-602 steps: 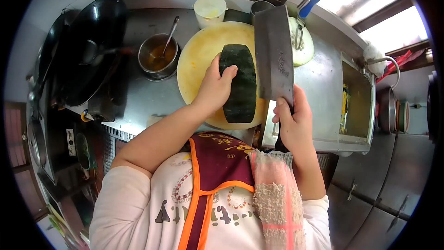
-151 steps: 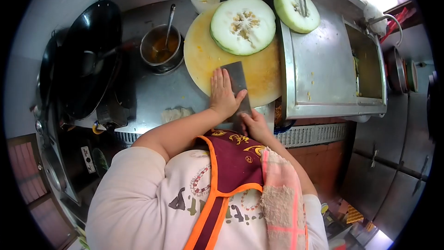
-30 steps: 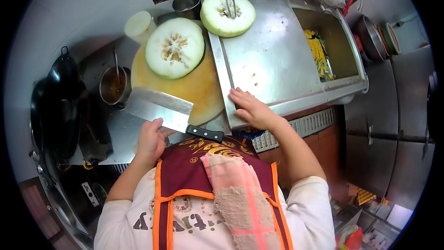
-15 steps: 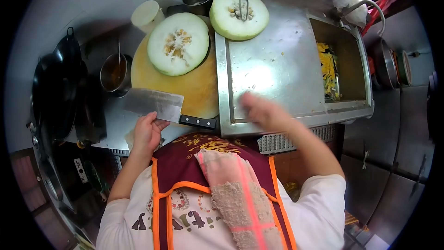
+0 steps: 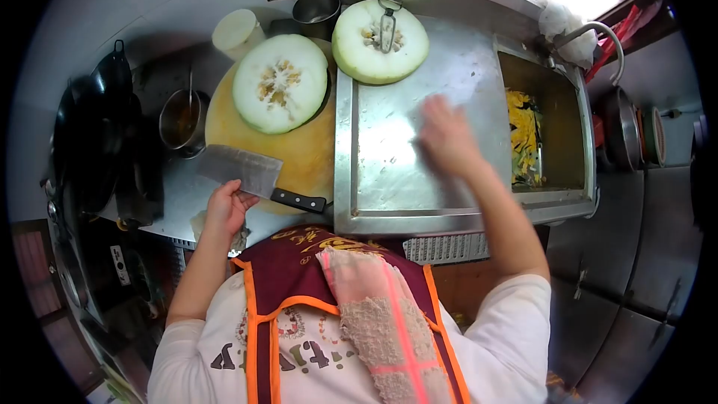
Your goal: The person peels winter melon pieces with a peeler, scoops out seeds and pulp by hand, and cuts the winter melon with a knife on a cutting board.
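Observation:
My left hand (image 5: 226, 211) holds a cleaver (image 5: 243, 170) at the blade's near edge, thumb on the face and the other fingers curled beneath. The cleaver lies over the near left part of a round cutting board (image 5: 307, 153), its black handle pointing right. My right hand (image 5: 447, 138), blurred by motion, is over a steel worktop (image 5: 400, 179) with fingers stretched out and nothing visible in them. Farther back on the board sits a cut winter melon piece (image 5: 280, 84), seeds showing. Another winter melon piece (image 5: 359, 60) stands on the steel with a peeler (image 5: 387, 30) on top.
At right is a sink (image 5: 561, 138) with yellow and dark scraps (image 5: 525, 138) under a curved tap (image 5: 609, 37). A metal pot (image 5: 176, 127), a white tub (image 5: 238, 34) and a steel pan (image 5: 316, 11) stand around the board. Dark woks (image 5: 93, 127) are at left.
My right hand has moved away from me and right across the steel worktop. The whole view has shifted slightly. My left hand stays at the cleaver's blade.

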{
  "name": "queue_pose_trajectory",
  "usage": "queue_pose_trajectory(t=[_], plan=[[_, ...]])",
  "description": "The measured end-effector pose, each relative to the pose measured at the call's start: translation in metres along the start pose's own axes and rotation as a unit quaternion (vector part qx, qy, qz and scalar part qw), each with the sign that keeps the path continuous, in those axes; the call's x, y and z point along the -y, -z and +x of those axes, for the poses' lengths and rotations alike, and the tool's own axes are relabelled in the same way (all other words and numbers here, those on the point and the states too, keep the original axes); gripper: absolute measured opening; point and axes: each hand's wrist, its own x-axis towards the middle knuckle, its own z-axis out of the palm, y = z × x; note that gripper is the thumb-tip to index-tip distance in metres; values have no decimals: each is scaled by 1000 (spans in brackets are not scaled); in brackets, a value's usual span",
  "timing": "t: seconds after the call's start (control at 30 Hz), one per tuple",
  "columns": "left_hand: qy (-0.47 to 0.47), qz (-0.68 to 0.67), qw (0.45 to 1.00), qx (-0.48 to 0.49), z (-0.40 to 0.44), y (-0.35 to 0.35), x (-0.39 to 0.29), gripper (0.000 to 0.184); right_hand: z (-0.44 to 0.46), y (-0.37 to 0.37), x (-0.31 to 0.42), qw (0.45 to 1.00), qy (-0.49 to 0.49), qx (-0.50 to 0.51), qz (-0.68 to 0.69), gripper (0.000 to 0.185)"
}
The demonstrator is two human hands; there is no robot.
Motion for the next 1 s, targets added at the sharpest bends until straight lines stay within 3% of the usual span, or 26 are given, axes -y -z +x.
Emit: queue_pose_trajectory(t=[0.03, 0.13, 0.17, 0.2, 0.23, 0.27, 0.37, 0.4, 0.47, 0.5, 0.63, 0.73, 0.8, 0.87, 0.93, 1.0], plan=[[1, -1, 1000, -3, 3, -2, 2, 15, -1, 2, 21, 990, 98, 96, -41, 52], [28, 23, 999, -37, 20, 9, 3, 18, 2, -23, -39, 997, 55, -34, -48, 50], [29, 25, 998, -44, 22, 10, 1, 19, 8, -27, -96, 989, -58, -129, -50, 49], [29, 27, 998, -52, 24, 11, -1, 20, 11, 16, -118, 954, -280, -86, 62, 40], [29, 29, 997, -61, 24, 11, -3, 20, 7, 23, -161, 892, -419, -169, 30, 34], [21, 41, 996, -76, 26, 11, -5, 20, 6, 19, -184, 796, -451, -335, -224, 33], [-1, 79, 990, -120, 28, 8, -10, 20, 1, 57, -171, 901, -301, -275, -150, 37], [-13, 90, 987, -131, 28, 6, -12, 20, 4, 55, -164, 924, -280, -260, -31, 36], [-33, 100, 983, -152, 29, 1, -15, 19, 16, 51, -115, 937, -229, -250, 80, 33], [-40, 98, 981, -161, 31, 0, -14, 18, 22, 37, -115, 954, -158, -253, 26, 31], [-33, 159, 970, -183, 37, 0, -14, 25, 52, 26, -44, 961, -33, -270, 48, 36], [-245, 355, 872, -231, 51, 0, -18, 43, 83, 26, -26, 961, 81, -265, 18, 45], [-259, 475, 809, -228, 28, -46, -51, 59, 100, 30, -10, 964, 121, -232, -48, 49], [-266, 346, 897, -76, 47, -55, -72, 65, 114, 32, -3, 965, 138, -193, -114, 50], [-221, 357, 901, -108, 65, -75, -89, 67, 127, 35, -1, 963, 135, -149, -179, 48], [-237, 385, 886, -105, 81, -90, -99, 70, 137, 35, -2, 961, 152, -112, -200, 45]])
